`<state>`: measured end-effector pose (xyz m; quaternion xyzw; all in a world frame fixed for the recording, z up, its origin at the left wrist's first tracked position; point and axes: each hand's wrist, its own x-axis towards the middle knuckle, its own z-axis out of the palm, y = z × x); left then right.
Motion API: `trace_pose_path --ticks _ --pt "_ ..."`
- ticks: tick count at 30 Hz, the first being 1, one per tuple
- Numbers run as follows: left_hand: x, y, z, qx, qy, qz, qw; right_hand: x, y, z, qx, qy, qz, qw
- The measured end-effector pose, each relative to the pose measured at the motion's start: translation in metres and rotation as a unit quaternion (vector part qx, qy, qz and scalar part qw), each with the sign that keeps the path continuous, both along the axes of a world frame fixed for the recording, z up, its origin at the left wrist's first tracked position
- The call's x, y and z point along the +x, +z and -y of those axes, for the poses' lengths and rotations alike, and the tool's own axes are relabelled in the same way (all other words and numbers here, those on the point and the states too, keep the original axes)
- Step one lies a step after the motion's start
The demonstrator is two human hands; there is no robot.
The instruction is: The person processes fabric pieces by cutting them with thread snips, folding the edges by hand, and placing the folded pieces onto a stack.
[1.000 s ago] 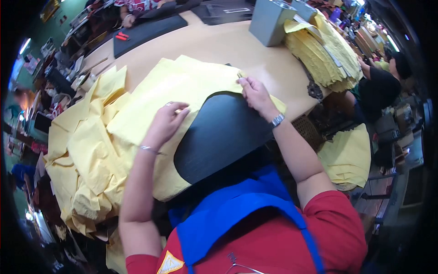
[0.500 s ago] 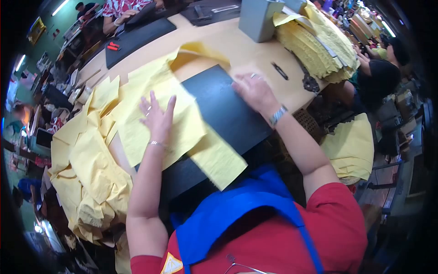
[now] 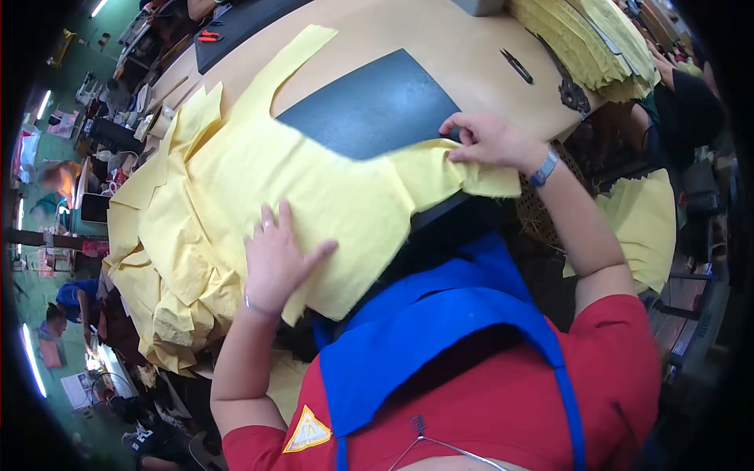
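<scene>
A cut piece of yellow fabric with strap-like ends lies across a dark board on the table. My left hand rests on this fabric with its fingers apart, holding nothing. At the right end, my right hand pinches the strap of the piece between thumb and fingers, just above the board's right side. The strap's tip hangs past the fingers. Its other strap stretches over the table beyond the board. A crumpled heap of yellow fabric lies left of my left hand.
A stack of yellow pieces stands at the far right, near a slim black tool. More yellow fabric is to my right. A red-handled tool lies on another dark board. People are nearby.
The yellow piece has been spread over the board, its strap now reaching right. My right hand, closed above the board before, now grips that strap. My left hand still lies on the fabric.
</scene>
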<state>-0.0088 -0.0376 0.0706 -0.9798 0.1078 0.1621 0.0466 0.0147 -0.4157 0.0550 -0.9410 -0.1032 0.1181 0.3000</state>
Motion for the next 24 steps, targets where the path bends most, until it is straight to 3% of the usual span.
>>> trace_pose_path --ticks 2,3,5,6,7,8,10,11,13,15,18,21,24 --pt "-0.004 0.040 0.024 0.080 -0.035 -0.100 0.991 0.007 0.000 0.013 -0.045 0.043 0.028 0.998" --pt "0.000 0.048 0.031 0.119 -0.051 -0.149 0.980 0.012 -0.017 0.021 -0.040 0.073 0.170 0.982" --pt "0.019 0.015 0.033 -0.069 -0.188 0.077 0.977 0.023 0.005 0.019 -0.028 0.056 0.067 0.996" --pt "0.033 -0.005 0.036 -0.161 -0.252 0.189 0.935 0.028 0.014 0.019 -0.021 0.045 0.016 0.999" --pt "0.052 -0.018 0.049 -0.245 -0.294 0.187 0.905 0.035 0.017 0.022 0.033 0.034 -0.035 0.998" --pt "0.068 -0.029 0.065 -0.327 -0.335 0.183 0.864 0.035 0.028 0.019 0.001 0.039 -0.027 0.999" --pt "0.086 -0.044 0.091 -0.376 -0.341 0.117 0.853 0.037 0.060 0.013 -0.066 0.046 -0.011 0.997" --pt "0.092 -0.049 0.101 -0.401 -0.344 0.085 0.845 0.040 0.063 0.019 -0.120 0.050 0.034 0.991" --pt "0.099 -0.049 0.116 -0.350 -0.337 0.101 0.868 0.045 0.048 0.026 -0.261 0.014 0.343 0.902" --pt "0.097 -0.048 0.122 -0.320 -0.327 0.108 0.882 0.041 0.044 0.023 -0.232 0.033 0.433 0.871" --pt "0.094 -0.046 0.125 -0.320 -0.316 0.118 0.885 0.022 0.012 -0.014 0.005 0.074 0.235 0.969" --pt "0.095 -0.049 0.124 -0.333 -0.313 0.125 0.880 0.019 -0.014 -0.039 0.066 0.103 0.131 0.984" --pt "0.096 -0.050 0.120 -0.345 -0.310 0.123 0.877 0.028 -0.034 -0.038 0.082 0.110 0.187 0.973"
